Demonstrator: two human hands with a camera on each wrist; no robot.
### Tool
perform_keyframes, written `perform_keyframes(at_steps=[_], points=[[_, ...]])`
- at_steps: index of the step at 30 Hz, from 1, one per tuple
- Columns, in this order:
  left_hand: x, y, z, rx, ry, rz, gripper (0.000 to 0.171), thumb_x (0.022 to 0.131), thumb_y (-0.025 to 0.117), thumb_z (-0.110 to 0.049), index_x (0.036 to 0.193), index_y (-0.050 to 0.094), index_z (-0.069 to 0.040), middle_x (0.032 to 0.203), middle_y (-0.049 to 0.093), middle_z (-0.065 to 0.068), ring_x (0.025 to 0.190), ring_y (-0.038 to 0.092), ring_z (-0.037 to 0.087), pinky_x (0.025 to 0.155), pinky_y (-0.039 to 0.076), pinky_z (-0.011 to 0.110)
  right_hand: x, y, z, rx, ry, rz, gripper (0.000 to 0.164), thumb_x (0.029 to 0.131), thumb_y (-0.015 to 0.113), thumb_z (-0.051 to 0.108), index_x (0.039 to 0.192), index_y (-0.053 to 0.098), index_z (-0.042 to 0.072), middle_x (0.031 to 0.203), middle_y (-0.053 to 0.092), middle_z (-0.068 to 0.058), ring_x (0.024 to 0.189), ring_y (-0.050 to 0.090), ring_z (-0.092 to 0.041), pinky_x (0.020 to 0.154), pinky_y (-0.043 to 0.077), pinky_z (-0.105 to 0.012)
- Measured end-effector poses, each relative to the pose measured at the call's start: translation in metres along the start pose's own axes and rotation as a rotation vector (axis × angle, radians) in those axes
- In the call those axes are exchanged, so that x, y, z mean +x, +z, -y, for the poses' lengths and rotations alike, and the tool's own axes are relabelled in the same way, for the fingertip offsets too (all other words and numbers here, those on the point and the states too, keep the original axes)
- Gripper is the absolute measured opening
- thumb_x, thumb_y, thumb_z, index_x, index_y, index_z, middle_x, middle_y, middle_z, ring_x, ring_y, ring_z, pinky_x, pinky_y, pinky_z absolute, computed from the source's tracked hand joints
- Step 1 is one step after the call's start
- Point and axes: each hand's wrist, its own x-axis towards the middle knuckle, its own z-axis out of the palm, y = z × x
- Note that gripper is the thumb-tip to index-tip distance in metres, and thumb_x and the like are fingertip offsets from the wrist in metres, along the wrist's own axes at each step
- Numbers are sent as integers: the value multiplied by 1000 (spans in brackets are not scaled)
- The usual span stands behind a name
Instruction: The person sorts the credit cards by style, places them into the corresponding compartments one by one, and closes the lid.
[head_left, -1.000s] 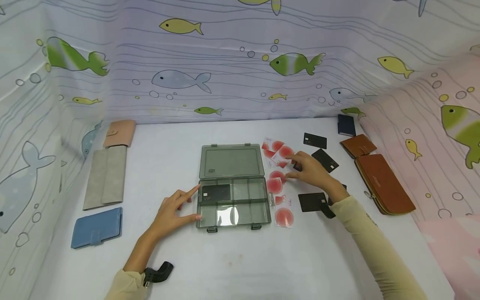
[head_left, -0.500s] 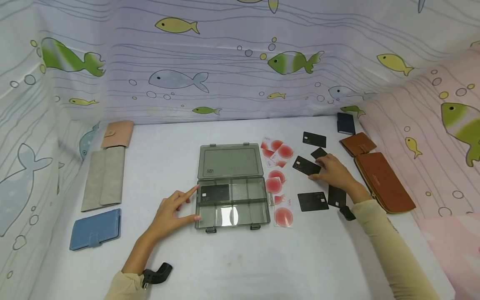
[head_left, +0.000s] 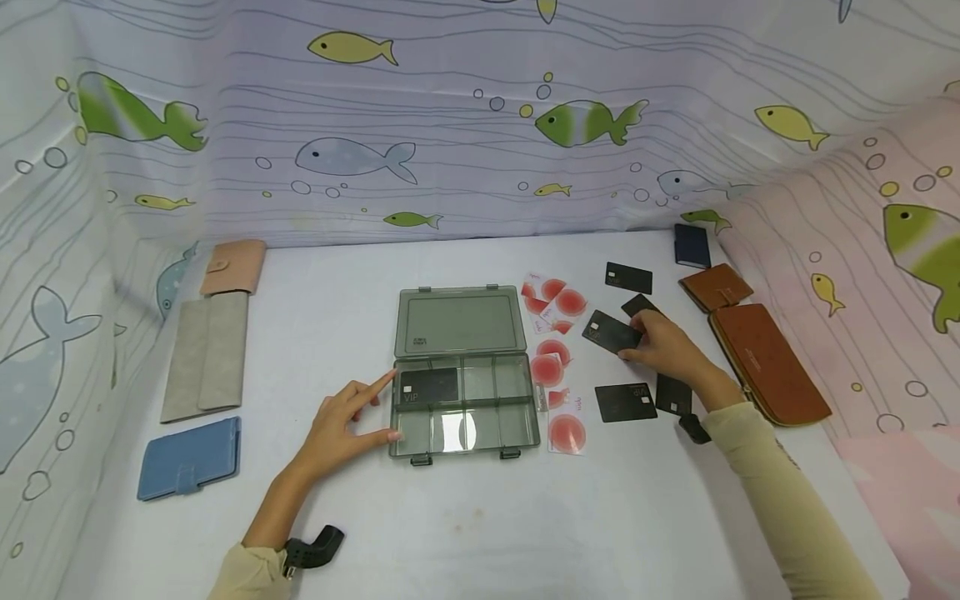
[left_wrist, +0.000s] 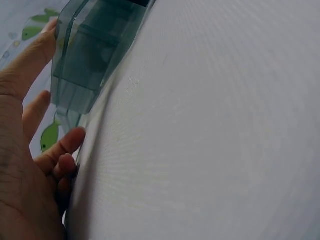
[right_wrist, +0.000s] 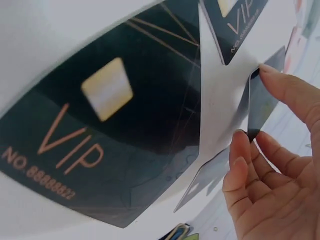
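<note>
"How's the left hand (head_left: 341,429)?"
"Thumb and forefinger straight and spread apart, touching the left edge of the box (head_left: 504,427); its forearm slants in from the lower left."
"And the right hand (head_left: 663,346)?"
"Pinching a black card (head_left: 609,330) by one end, right of the red-and-white cards (head_left: 566,302). Its fingers cover that end. It partly hides another black card (head_left: 636,306) too, and the left wrist view cuts off the box."
</note>
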Motion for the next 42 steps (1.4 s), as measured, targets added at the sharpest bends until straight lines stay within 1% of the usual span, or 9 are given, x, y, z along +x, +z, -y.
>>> perform_keyframes(at_steps=[8, 12, 19, 25, 31, 33, 37, 40, 42], points=[[0, 1, 1, 2, 8, -10, 87, 73, 86, -38, 150, 44, -36, 97, 51, -6, 72, 34, 10, 75, 22, 36, -7, 1, 1, -152, -43, 31, 69, 83, 78, 33, 130, 55, -13, 112, 56, -26, 91, 57, -32, 83, 51, -50], [-1, 0, 0, -1, 12, -11, 87, 73, 86, -37, 150, 45, -35, 98, 52, -6, 72, 34, 10, 75, 23, 36, -9, 2, 1, -163, -58, 31, 69, 83, 78, 33, 129, 57, -14, 112, 56, -27, 89, 58, -31, 81, 51, -49], [-2, -1, -4, 3, 6, -3, 87, 74, 86, -36, 150, 44, -33, 99, 52, -4, 74, 35, 12, 75, 22, 35, -11, 1, 9, -124, -52, 13, 66, 81, 81, 28, 129, 53, -9, 111, 56, -28, 89, 62, -32, 79, 53, -50], [-3, -1, -3, 5, 5, -5, 87, 75, 85, -37, 151, 43, -35, 98, 51, -6, 74, 34, 11, 75, 21, 35, -7, -3, 14, -186, -51, 55, 62, 78, 80, 27, 123, 57, -10, 107, 58, -28, 84, 59, -29, 78, 52, -50], [-3, 0, -3, 0, -7, -3, 87, 75, 85, -38, 151, 42, -36, 98, 51, -5, 75, 34, 12, 76, 21, 36, 0, -6, 22, -242, -26, 103, 66, 71, 81, 27, 122, 58, -9, 104, 60, -25, 83, 57, -30, 76, 52, -48], [-3, 1, -3, -6, -12, -3, 87, 75, 85, -38, 151, 42, -37, 99, 51, -5, 75, 35, 12, 76, 21, 36, 0, -5, 22, -262, -24, 98, 68, 71, 81, 28, 123, 58, -10, 106, 60, -26, 83, 58, -30, 77, 52, -48], [-4, 1, -2, -9, -10, -6, 86, 75, 85, -38, 151, 42, -37, 100, 52, -5, 76, 35, 12, 77, 22, 36, -3, -4, 19, -289, -69, 55, 68, 72, 78, 29, 123, 59, -13, 111, 60, -28, 86, 59, -31, 82, 53, -51], [-4, 1, -1, -3, -6, -8, 87, 75, 85, -38, 151, 42, -36, 100, 52, -5, 76, 35, 11, 77, 22, 36, -9, -3, 17, -262, -119, 11, 66, 75, 77, 30, 123, 60, -12, 109, 60, -25, 88, 60, -30, 82, 53, -50], [-4, 1, -1, -1, -2, -9, 86, 75, 85, -38, 151, 43, -36, 100, 52, -6, 76, 35, 11, 77, 22, 36, -13, -3, 18, -210, -140, -15, 64, 76, 79, 29, 123, 61, -10, 108, 59, -22, 89, 60, -29, 81, 53, -48]])
